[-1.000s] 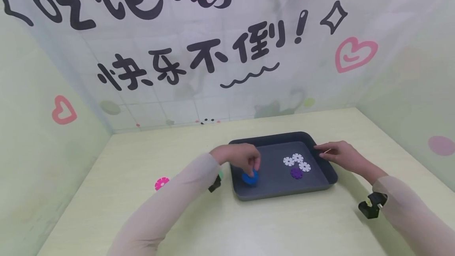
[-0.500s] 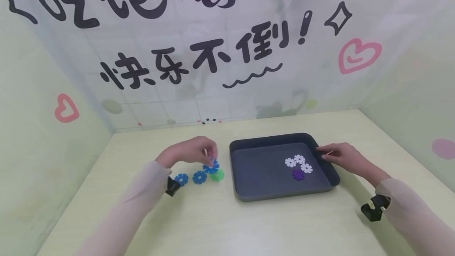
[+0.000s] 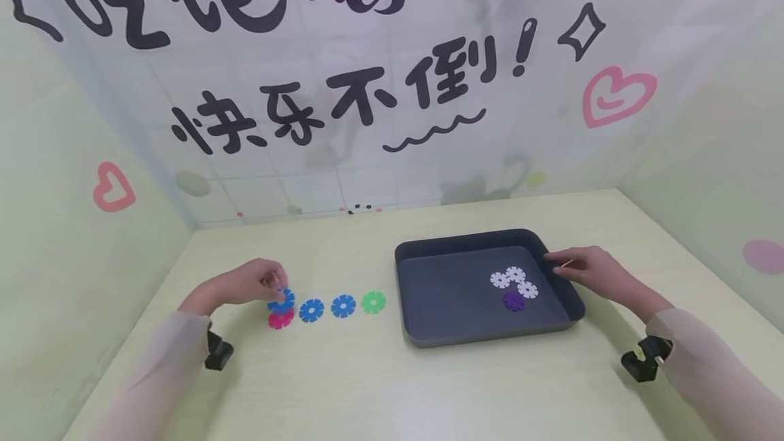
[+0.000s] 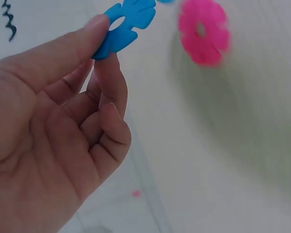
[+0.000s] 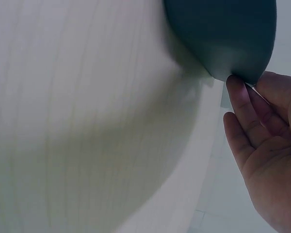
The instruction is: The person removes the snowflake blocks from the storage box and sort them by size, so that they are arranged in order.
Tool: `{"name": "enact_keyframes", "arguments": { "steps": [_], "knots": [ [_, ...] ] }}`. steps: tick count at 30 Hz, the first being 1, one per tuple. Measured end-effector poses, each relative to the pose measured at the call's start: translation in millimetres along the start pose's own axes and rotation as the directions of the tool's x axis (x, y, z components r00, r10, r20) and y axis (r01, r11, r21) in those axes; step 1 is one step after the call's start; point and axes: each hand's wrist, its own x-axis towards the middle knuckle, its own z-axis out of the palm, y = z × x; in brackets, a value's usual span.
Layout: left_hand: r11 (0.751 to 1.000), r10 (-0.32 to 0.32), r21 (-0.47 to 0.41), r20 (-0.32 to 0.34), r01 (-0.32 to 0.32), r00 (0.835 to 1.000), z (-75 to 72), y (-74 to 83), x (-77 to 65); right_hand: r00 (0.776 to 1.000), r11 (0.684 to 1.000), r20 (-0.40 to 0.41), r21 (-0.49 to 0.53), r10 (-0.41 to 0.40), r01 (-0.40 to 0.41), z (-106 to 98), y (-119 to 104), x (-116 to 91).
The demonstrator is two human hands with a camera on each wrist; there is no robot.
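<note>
My left hand [image 3: 248, 282] pinches a blue notched snowflake disc [image 3: 284, 301] between thumb and fingers, at the left of the table. In the left wrist view the blue disc [image 4: 141, 13] juts from the fingertips and its centre hole shows. Right by it in the head view is a pink snowflake disc [image 3: 280, 320], partly covered by the blue one. Two more blue discs [image 3: 312, 310] and a green disc [image 3: 373, 303] lie in a row to its right. My right hand [image 3: 591, 272] pinches the right rim of a dark grey tray [image 3: 453, 298]; its thumb and fingers grip that edge [image 5: 228, 43].
Inside the tray, towards its right, lie three white discs [image 3: 515, 274] and a purple disc [image 3: 514, 301]. A printed backdrop [image 3: 343, 175] rises behind the pale wooden table [image 3: 416, 393], with side panels at left and right.
My left hand has carried the blue disc leftward from over the tray, past the green disc, to the pink one. The right hand stays at the tray's rim.
</note>
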Motion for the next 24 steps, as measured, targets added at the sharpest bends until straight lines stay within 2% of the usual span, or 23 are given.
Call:
{"name": "enact_keyframes", "arguments": {
  "steps": [6,11,15,24],
  "knots": [
    [0.997,-0.077,-0.024,-0.035,0.077,0.996,-1.1,-34.8,-25.0,1.000,1.000,0.000,-0.006,0.000,0.000,-1.0,-2.2,0.2],
    [0.992,-0.110,-0.067,-0.047,0.107,0.993,1.1,-53.6,-36.5,1.000,1.000,-0.002,-0.010,-0.010,0.010,-1.0,-2.8,-0.2],
    [0.990,-0.113,-0.088,-0.053,0.109,0.992,2.2,-62.3,-39.6,1.000,1.000,0.002,-0.005,-0.007,0.007,-0.7,-2.3,-0.4],
    [0.990,-0.127,-0.076,-0.108,0.120,0.986,10.0,-66.1,-38.5,1.000,1.000,-0.001,-0.003,-0.009,0.009,0.1,-1.6,-0.3]
  ]
}}
